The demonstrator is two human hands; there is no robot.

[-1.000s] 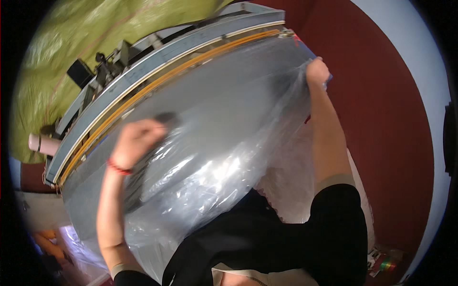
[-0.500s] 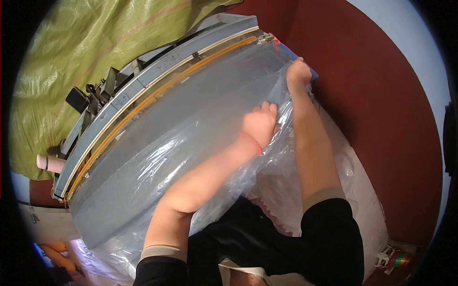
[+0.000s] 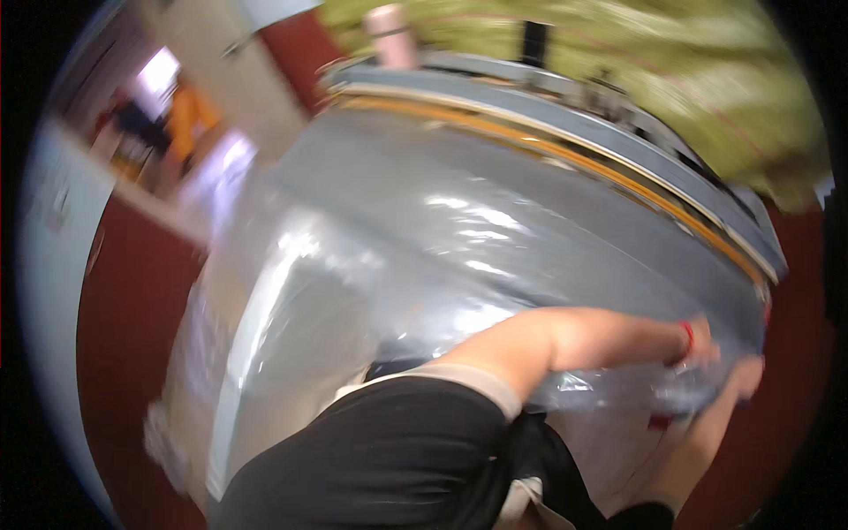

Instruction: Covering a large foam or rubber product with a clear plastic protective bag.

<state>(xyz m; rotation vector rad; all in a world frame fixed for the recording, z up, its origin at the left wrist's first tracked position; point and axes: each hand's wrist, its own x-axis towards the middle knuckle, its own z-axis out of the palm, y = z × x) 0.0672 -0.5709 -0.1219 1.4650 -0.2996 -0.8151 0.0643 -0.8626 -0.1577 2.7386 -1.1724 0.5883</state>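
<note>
The clear plastic sheet (image 3: 424, 265) is lying over the grey tabletop (image 3: 371, 146), glare and blur masking where its far edge is ending. On the near side, the person's black top (image 3: 371, 459) is hiding part of it. The left forearm is stretching across to the right, its red bracelet (image 3: 685, 343) showing at the wrist. The left hand (image 3: 702, 343) is resting at the sheet's right end; its fingers are blurring, so whether they are pinching or lying flat is impossible to tell. Just beside it, the right hand (image 3: 749, 375) is looking bunched near the tabletop's right corner, but its grip is staying unclear. Beyond an orange strip (image 3: 495, 125), a pink bottle (image 3: 391, 37) is standing, and dark metal fittings (image 3: 609, 97) are smearing beyond recognition.
</note>
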